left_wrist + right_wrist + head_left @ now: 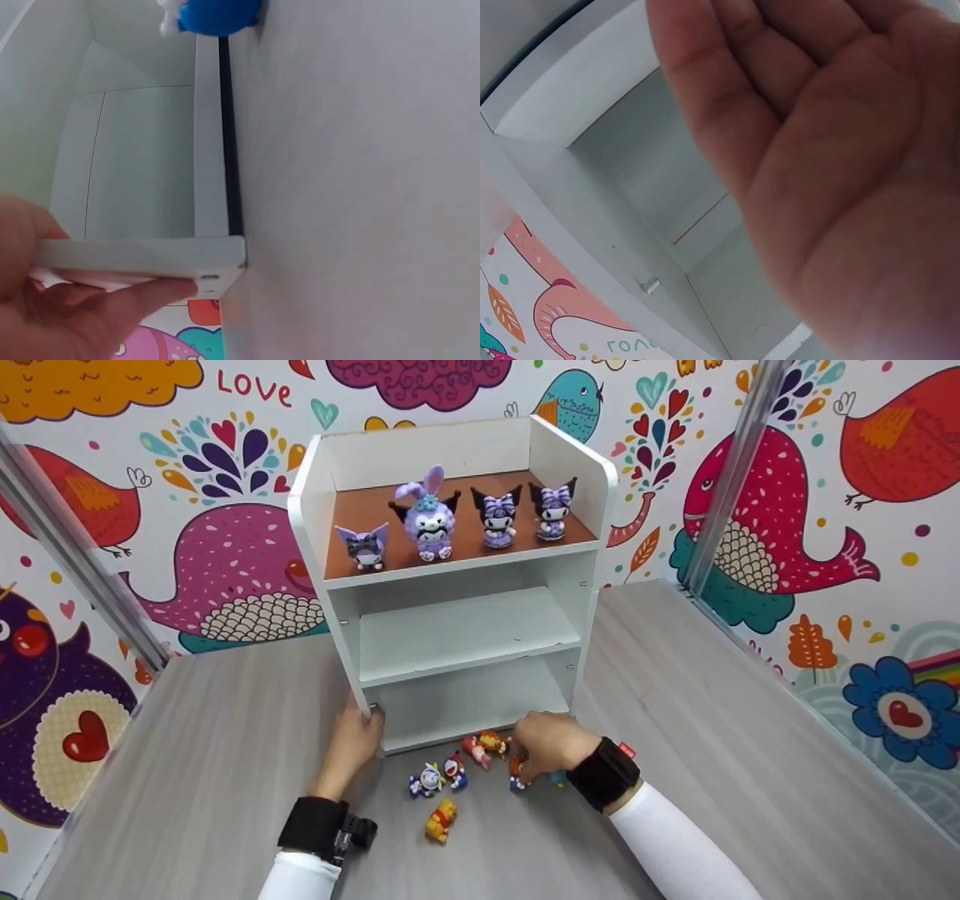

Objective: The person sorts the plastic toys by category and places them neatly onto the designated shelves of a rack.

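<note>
My left hand point(356, 739) grips the lower front edge of the white shelf unit's point(469, 656) left side panel; the left wrist view shows thumb and fingers on either side of that panel point(142, 253). In front of the shelf's right end, my right hand point(551, 744) pinches a small orange-and-blue figurine point(516, 771), mostly covered by the fingers. The right wrist view shows mainly the palm point(840, 180), with the figurine out of sight. Close by lie a pink figurine point(475, 751) and an orange one point(493, 742).
More figurines lie on the grey table point(720, 750): a blue-and-white one point(427, 781), a red-and-blue one point(454, 771), a yellow bear point(441, 821) and a teal one point(557, 778) behind the right hand. Several purple figurines, including one with rabbit ears point(427, 521), stand on the brown top shelf.
</note>
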The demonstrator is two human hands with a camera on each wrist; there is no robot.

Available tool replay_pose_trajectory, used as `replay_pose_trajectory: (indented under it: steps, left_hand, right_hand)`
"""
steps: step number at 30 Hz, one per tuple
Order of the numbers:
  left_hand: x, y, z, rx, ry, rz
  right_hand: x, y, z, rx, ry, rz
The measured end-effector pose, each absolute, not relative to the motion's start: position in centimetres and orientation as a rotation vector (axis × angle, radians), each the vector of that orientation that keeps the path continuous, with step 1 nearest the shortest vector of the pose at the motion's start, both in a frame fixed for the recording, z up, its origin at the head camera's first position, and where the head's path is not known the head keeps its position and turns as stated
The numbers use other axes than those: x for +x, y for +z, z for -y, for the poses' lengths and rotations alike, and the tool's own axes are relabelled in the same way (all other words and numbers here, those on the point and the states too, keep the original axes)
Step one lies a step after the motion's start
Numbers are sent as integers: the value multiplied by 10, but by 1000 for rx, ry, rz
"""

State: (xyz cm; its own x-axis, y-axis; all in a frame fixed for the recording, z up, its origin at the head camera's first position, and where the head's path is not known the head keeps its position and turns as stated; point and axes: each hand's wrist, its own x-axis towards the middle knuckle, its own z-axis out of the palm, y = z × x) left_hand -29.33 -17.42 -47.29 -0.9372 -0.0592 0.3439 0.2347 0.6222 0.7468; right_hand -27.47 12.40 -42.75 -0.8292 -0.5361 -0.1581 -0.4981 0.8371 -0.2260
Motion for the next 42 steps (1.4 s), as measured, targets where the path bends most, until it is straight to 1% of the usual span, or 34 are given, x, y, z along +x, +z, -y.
replay_pose_trajectory:
  steps: [13, 20, 27, 37, 42]
  left_hand:
    - [-294, -473, 176, -113, -1235, 2533]
    - [-293, -473, 175, -166, -1264, 2514]
    - [-293, -472, 176, -138, -1282, 2523]
    - [-293, -474, 177, -157, -1277, 2512]
    - [-294, -473, 177, -153, -1282, 2521]
  right_hand:
    - [-275, -429, -122, -817, -272, -2777]
    - [-276, -427, -125, -968, -307, -2780]
    - [-276, -419, -128, -1123, -418, -2727]
    - [-277, -409, -131, -1293, -570, -2725]
    - [-276, -403, -133, -1322, -688, -2766]
